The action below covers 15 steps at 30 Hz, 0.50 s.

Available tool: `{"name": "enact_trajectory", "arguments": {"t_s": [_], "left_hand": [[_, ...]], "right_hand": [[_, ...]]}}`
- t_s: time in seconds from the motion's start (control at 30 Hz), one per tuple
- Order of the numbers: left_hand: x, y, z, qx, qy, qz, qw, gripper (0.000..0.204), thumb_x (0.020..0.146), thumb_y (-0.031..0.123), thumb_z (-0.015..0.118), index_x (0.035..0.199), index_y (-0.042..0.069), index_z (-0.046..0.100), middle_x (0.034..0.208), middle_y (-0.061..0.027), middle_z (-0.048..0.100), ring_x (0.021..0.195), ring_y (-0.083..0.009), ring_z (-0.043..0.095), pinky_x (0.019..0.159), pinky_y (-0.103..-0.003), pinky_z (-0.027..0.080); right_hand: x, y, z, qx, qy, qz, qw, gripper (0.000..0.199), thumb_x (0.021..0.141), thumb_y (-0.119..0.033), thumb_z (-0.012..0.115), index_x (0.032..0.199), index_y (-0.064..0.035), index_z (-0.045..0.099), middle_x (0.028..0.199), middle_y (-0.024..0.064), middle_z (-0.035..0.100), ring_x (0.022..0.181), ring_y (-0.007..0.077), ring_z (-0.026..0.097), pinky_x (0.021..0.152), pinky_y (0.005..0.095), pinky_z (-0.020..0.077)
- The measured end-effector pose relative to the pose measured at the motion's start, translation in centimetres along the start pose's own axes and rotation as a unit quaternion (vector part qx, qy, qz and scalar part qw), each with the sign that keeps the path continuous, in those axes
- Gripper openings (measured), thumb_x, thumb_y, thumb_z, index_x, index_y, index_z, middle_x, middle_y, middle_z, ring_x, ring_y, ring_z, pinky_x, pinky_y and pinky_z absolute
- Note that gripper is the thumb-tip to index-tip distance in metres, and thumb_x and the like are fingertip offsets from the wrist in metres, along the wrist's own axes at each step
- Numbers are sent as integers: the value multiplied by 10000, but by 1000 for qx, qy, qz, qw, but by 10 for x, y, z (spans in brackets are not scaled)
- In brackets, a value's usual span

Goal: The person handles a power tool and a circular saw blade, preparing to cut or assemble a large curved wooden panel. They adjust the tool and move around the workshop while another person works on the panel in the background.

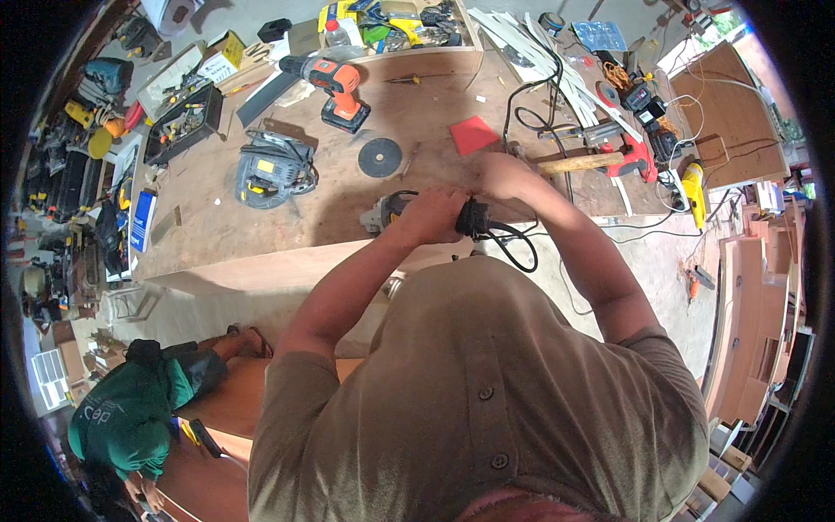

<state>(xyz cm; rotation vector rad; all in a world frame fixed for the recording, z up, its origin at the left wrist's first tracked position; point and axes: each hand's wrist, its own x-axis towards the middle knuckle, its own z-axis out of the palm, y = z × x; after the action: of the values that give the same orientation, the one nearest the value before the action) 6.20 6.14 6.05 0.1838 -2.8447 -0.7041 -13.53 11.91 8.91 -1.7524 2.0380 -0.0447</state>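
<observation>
At the front edge of the workbench (330, 187), my left hand (437, 215) is wrapped round the body of an angle grinder (380, 215); its grey metal head pokes out to the left. The black power cord (519, 246) loops from its rear end on the right. My right hand (504, 177) is just beyond that rear end, smeared by motion, with its fingers not clear. A black cutting disc (380, 157) lies flat on the bench beyond the grinder, beside a thin small tool (408, 161). Past my right hand lies a red sheet (475, 135).
An orange cordless drill (337, 87) and a jigsaw (274, 170) lie to the left. A hammer (639, 161), cables and white strips (557, 87) crowd the right. A toolbox (184, 124) stands at far left. Another person in green (126, 418) bends over boards at lower left.
</observation>
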Motion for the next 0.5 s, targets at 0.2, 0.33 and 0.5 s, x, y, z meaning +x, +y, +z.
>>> {"name": "enact_trajectory", "arguments": {"t_s": [0.2, 0.33, 0.5], "left_hand": [[5, -2, 15, 60, -101, -72, 990, 571, 672, 348, 797, 1104, 27, 608, 990, -206, 654, 962, -413, 627, 908, -495, 476], [11, -11, 28, 89, 16, -87, 992, 521, 694, 413, 775, 1040, 60, 614, 966, -183, 658, 954, -377, 643, 888, -508, 481], [18, -11, 35, 165, 5, -214, 963, 506, 646, 448, 792, 970, 110, 600, 943, -135, 668, 923, -344, 668, 820, -561, 487]], "right_hand": [[-30, -50, -19, 21, -3, 107, 994, 358, 812, -285, 617, 931, 38, 715, 915, 275, 683, 896, 406, 692, 772, 486, 552], [-73, -75, -28, 45, -21, 126, 991, 293, 835, -217, 562, 926, 19, 710, 883, 285, 669, 891, 434, 669, 792, 524, 517], [-125, -94, -15, 125, 43, 70, 989, 269, 903, -167, 469, 972, -6, 673, 971, 277, 667, 935, 432, 648, 849, 535, 483]]}}
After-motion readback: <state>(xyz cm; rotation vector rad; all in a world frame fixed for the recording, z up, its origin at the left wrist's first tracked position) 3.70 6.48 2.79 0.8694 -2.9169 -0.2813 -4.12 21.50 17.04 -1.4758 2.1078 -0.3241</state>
